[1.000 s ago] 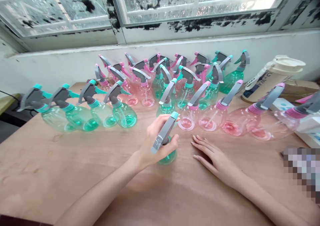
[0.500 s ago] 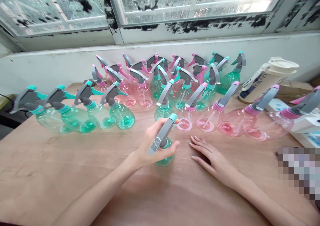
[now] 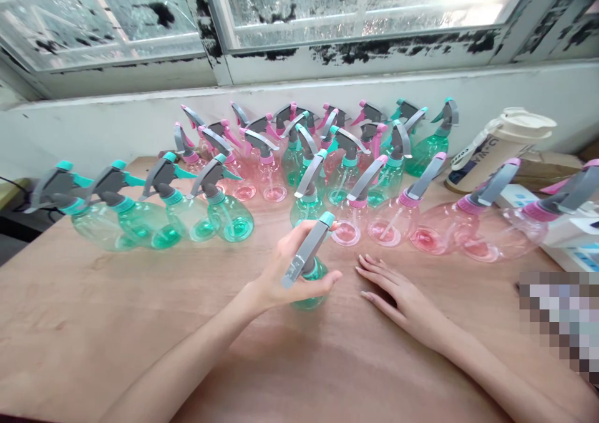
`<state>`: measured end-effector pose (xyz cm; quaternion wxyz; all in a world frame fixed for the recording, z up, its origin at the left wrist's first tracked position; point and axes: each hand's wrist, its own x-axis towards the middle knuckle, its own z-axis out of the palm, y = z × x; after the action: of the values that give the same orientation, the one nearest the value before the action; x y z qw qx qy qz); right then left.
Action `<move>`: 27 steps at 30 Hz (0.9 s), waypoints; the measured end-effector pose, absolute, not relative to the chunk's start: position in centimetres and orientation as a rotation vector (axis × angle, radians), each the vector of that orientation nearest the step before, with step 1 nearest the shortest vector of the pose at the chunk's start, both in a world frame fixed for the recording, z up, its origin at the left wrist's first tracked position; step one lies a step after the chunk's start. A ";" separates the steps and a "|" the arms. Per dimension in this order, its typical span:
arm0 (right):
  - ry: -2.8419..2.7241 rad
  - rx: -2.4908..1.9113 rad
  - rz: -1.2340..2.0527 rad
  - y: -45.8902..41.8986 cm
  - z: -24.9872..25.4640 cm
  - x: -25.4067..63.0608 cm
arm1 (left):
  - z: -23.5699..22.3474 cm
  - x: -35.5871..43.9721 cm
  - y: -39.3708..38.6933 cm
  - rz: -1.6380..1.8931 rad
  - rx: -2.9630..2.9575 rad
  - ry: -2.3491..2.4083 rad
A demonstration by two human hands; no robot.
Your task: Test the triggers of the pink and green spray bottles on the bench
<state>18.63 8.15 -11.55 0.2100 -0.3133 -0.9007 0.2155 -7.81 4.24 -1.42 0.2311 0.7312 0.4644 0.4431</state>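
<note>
My left hand (image 3: 285,273) is wrapped round the neck of a green spray bottle (image 3: 314,293) with a grey and teal trigger head, upright near the middle of the table. The thumb crosses in front of the neck; the far fingers are partly hidden behind the head. My right hand (image 3: 397,292) rests palm down on the tabletop to the right of that bottle, fingers stretched out and holding nothing. Just behind the held bottle stands another green spray bottle (image 3: 306,208), beside a pink spray bottle (image 3: 349,226).
Four-sided wooden table (image 3: 116,323) runs to the window wall. Several green bottles (image 3: 231,220) line the left; several pink ones (image 3: 430,229) the right. More bottles crowd the back. A cream tumbler (image 3: 498,145) and white boxes (image 3: 573,236) stand right.
My left thumb has shifted slightly to the right across the bottle's neck. My right hand stays on the table; the view has moved only a little.
</note>
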 end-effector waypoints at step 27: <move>-2.555 -0.853 0.560 8.3 -12.0 18.8 | -2.0 -7.2 3.9 1.356 2.086 1.339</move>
<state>18.76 8.25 -11.98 0.1940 -0.3041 -0.9111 0.1996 -7.22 3.90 -1.98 0.1572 0.7291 0.4681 0.4739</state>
